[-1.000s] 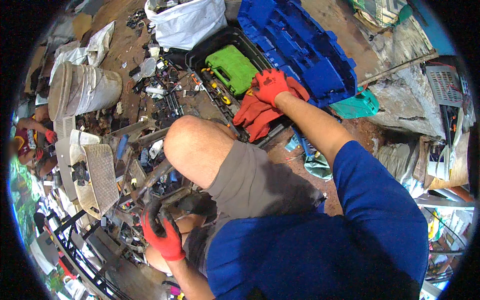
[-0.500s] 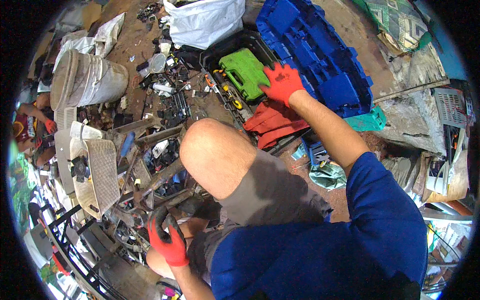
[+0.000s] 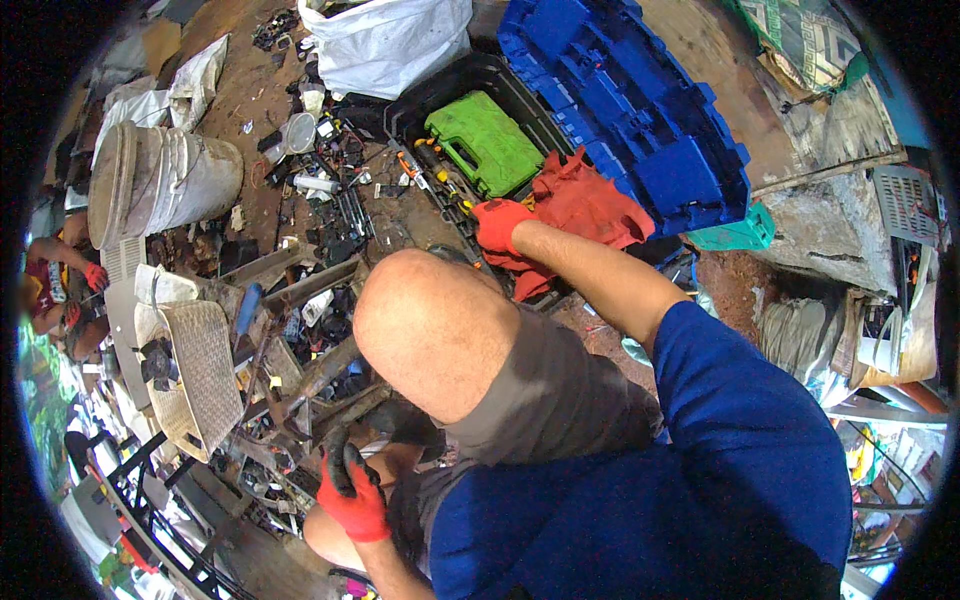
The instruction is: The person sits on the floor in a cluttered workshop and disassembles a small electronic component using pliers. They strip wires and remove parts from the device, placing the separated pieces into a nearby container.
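In the head view, your right hand (image 3: 500, 225), in a red glove, is down at the near end of the black toolbox (image 3: 505, 88), against the red cloth (image 3: 590, 205). Its fingertips are hidden from you, so you cannot tell how far the grip is closed or whether it has hold of the cloth. The cloth lies bunched over that end of the box, spreading to both sides of your right wrist and reaching the lower edge of the blue lid (image 3: 625, 110), which stands folded back on the right.

Beyond your right hand, a green case (image 3: 480, 150) with a handle opening lies in the toolbox, near the cloth. Yellow parts (image 3: 442, 175) sit along the box's left side.

Your left hand (image 3: 352, 495) is well apart from the box, below your raised knee (image 3: 430, 310). It wears a red glove with dark fingers, loosely curled, and you can see nothing in it.

A white sack (image 3: 390, 45) stands just beyond the toolbox. On the left, a dirty white bucket (image 3: 190, 185) lies tipped on its side, and a beige basket (image 3: 205, 370) is tilted nearer you. At the far left, another person (image 3: 60, 275) in red gloves sits.
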A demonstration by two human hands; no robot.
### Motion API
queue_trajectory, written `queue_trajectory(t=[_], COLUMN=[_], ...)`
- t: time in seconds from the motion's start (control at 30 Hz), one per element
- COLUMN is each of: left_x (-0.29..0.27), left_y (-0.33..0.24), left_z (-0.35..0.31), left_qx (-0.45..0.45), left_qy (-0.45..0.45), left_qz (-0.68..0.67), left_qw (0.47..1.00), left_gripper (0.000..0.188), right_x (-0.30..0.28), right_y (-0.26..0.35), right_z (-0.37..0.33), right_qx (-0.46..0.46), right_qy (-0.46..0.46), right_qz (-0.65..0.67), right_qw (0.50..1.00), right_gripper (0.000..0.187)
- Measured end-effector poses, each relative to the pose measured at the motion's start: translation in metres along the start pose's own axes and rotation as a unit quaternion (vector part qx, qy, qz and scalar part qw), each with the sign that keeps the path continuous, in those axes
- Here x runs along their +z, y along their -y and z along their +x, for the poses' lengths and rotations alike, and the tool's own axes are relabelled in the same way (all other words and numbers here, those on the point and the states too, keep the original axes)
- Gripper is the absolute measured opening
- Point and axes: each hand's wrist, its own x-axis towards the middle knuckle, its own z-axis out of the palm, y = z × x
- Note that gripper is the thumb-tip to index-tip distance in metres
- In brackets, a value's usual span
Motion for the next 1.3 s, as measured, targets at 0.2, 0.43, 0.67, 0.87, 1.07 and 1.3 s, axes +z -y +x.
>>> queue_trajectory(t=[0.2, 0.43, 0.67, 0.87, 1.07, 1.3], left_x=[0.005, 0.012, 0.006, 0.016, 0.026, 0.029], left_y=[-0.005, -0.004, 0.001, -0.007, -0.012, -0.035], left_z=[0.001, 0.008, 0.004, 0.018, 0.038, 0.051], left_qx=[0.032, 0.082, 0.036, 0.008, 0.058, 0.099], left_qy=[0.041, 0.020, 0.031, 0.054, 0.076, 0.096], left_qz=[-0.025, 0.010, -0.008, -0.006, -0.008, 0.013], left_qw=[0.998, 0.996, 0.999, 0.998, 0.995, 0.990], left_gripper=[0.029, 0.028, 0.031, 0.033, 0.033, 0.025], right_x=[-0.027, -0.008, -0.029, -0.063, -0.057, -0.011], right_y=[-0.014, -0.008, -0.014, -0.053, -0.053, 0.012], right_z=[0.029, 0.070, 0.075, 0.063, 0.047, 0.042], right_qx=[0.078, 0.164, 0.175, 0.111, 0.042, 0.044], right_qy=[-0.217, -0.150, -0.184, -0.275, -0.315, -0.246], right_qz=[0.028, -0.133, 0.043, 0.280, 0.292, 0.276], right_qw=[0.973, 0.966, 0.966, 0.913, 0.902, 0.928], right_gripper=[0.057, 0.053, 0.053, 0.060, 0.063, 0.062])
